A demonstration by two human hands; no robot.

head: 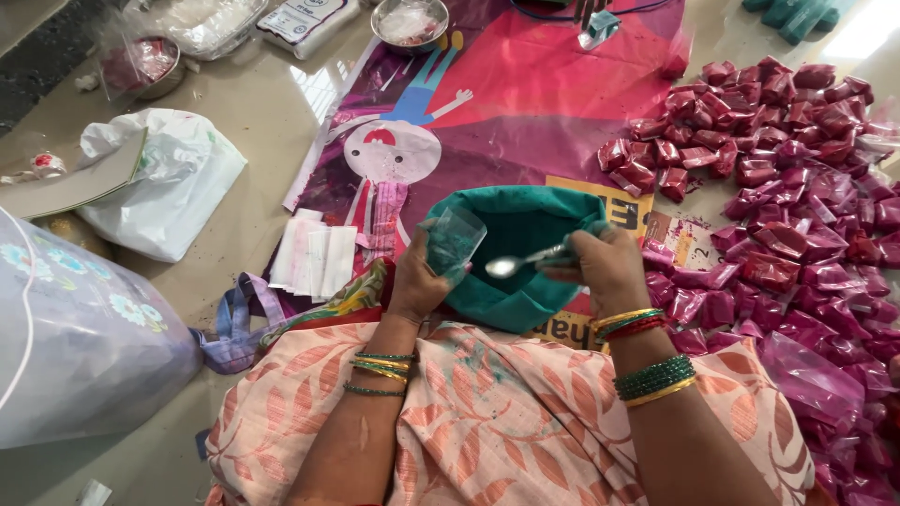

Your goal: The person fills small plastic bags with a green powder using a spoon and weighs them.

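My left hand (417,281) holds a small clear plastic pouch (454,239) with its mouth open, dusted with green powder. A metal spoon (520,261) is gripped in my right hand (609,267), its bowl pointing left toward the pouch. Both hands hover over a bag of teal-green powder (525,234) with its rim rolled down, sitting in front of my lap. Bangles circle both wrists.
Several filled red and pink packets (787,197) are heaped on the right. A pink printed sheet (525,103) covers the floor. A stack of empty clear pouches (314,258) lies left of the bag, a white plastic bag (169,183) farther left, and a steel bowl (409,21) at the top.
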